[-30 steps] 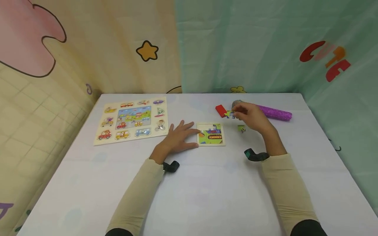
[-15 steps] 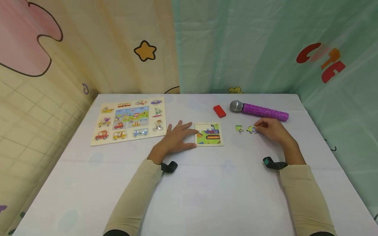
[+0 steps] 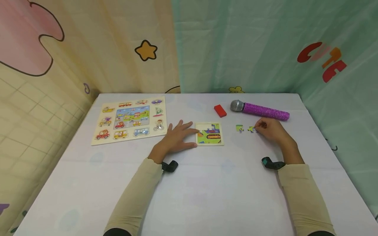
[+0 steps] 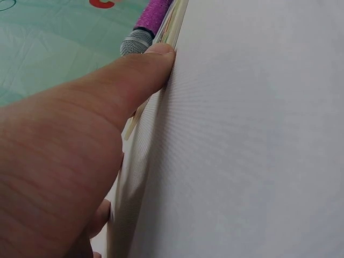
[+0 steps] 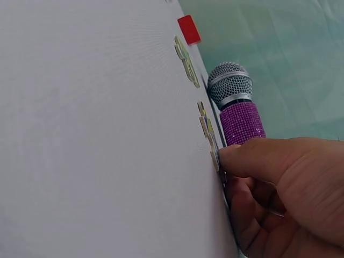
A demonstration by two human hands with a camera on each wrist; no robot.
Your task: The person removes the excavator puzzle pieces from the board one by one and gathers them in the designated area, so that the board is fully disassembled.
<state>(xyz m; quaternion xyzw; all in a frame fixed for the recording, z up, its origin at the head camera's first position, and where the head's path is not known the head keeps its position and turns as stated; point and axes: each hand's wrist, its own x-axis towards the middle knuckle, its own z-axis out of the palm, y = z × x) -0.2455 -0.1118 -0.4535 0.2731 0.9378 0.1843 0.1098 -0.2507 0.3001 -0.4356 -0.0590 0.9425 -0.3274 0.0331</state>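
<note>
My left hand (image 3: 177, 138) lies with fingers spread at the left edge of a small framed jigsaw puzzle (image 3: 209, 141). Its index finger and thumb touch the frame, which shows a tracked vehicle and has a bare strip at its upper left. In the left wrist view the thumb (image 4: 134, 75) presses along the frame's side. To the right, my right hand (image 3: 270, 129) pinches a green and yellow puzzle piece (image 3: 251, 129) at its right end, with the thumb (image 5: 242, 158) on it and the other fingers curled. A second puzzle piece (image 3: 239, 128) lies just left of that one.
Behind the right hand lies a microphone (image 3: 264, 111) with a purple glittery handle. A red block (image 3: 220, 110) sits left of its head. A large vehicle puzzle board (image 3: 110, 139) lies at the table's back left. Curtains (image 3: 236, 42) hang behind the table.
My right hand has carried the puzzle piece from beside the red block rightward and nearer, down beside the other piece. The left hand has kept its place on the frame.
</note>
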